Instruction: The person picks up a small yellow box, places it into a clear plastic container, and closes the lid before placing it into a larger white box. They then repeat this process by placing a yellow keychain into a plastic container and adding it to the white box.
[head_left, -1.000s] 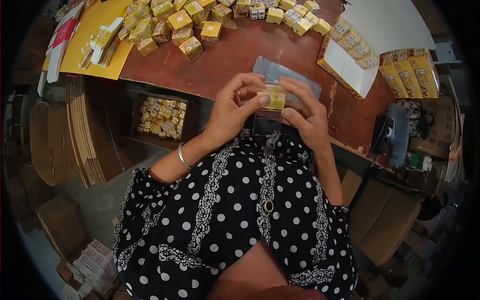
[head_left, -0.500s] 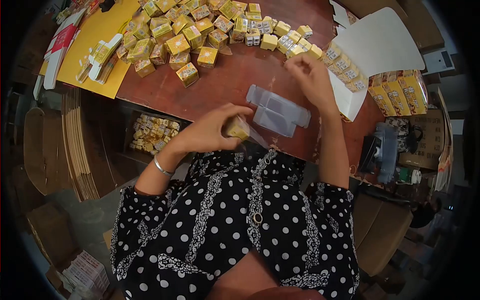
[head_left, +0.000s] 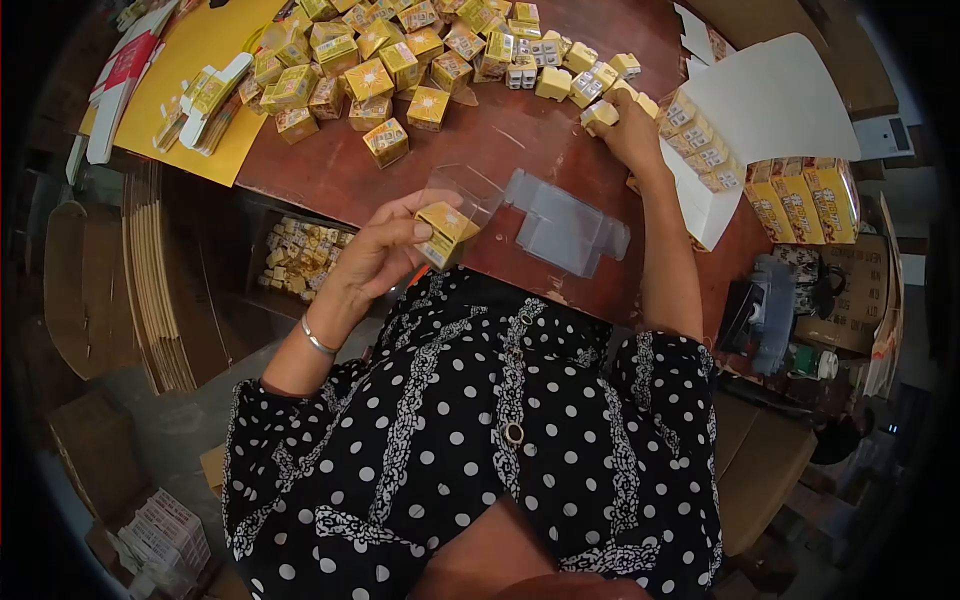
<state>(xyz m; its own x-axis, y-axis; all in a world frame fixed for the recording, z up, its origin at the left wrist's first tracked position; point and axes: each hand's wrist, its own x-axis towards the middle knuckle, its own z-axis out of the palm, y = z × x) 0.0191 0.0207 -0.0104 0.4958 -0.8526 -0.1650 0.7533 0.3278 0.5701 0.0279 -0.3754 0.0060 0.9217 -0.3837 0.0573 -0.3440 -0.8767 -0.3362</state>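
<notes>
My left hand (head_left: 368,255) pinches a small yellow printed box (head_left: 446,232), tilted in front of my body. A clear plastic piece (head_left: 470,190) sticks out beyond the box. My right hand (head_left: 634,132) reaches to the far side of the table, its fingers closed on a yellow-and-white block (head_left: 600,116) at the end of a row of similar blocks (head_left: 552,83). Its fingertips are partly hidden. Between the hands, flat clear plastic sleeves (head_left: 566,225) lie on the red-brown table (head_left: 500,140).
Many yellow boxes (head_left: 369,80) are heaped at the back. At the right stand an open white carton (head_left: 770,95) holding block rows and several yellow display boxes (head_left: 832,200). A bin of loose blocks (head_left: 300,258) sits below the table's left edge, beside stacked cardboard (head_left: 160,290).
My left hand has turned and tilted up, bringing the yellow box into fuller view. My right hand has moved slightly up to the blocks and closed on one. The view has shifted slightly.
</notes>
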